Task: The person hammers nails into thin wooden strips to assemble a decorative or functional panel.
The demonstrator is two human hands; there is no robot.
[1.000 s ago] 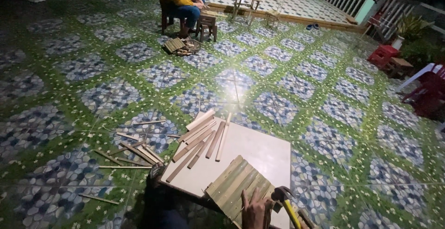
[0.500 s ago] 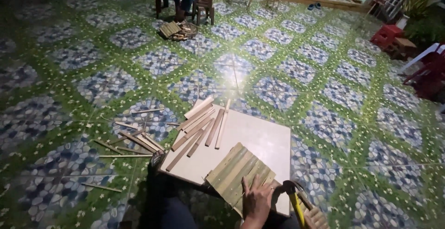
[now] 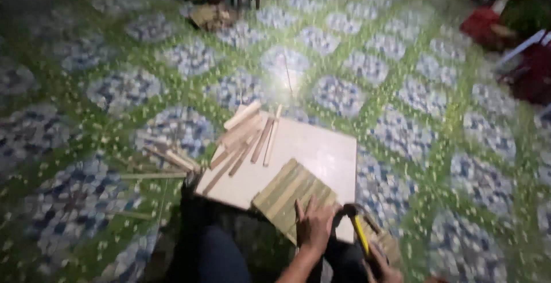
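Observation:
My left hand [image 3: 314,223] lies flat, fingers spread, on a panel of joined green bamboo slats [image 3: 290,193] at the near edge of a pale square board [image 3: 321,152]. My right hand [image 3: 383,266] grips the yellow handle of a hammer [image 3: 357,228], whose dark head sits just right of the panel. A bundle of loose brown bamboo strips [image 3: 245,140] lies on the board's far left corner. The picture is blurred.
More bamboo strips [image 3: 166,161] are scattered on the patterned green and blue tiled floor [image 3: 402,88] to the left. A person's legs by a stool and a pile of slats [image 3: 209,16] show at the top. Red furniture [image 3: 531,68] stands at the right.
The camera has tipped downward, so the board and my hands sit higher in view. My left hand has spread flat on the slat panel. The hammer stays beside it.

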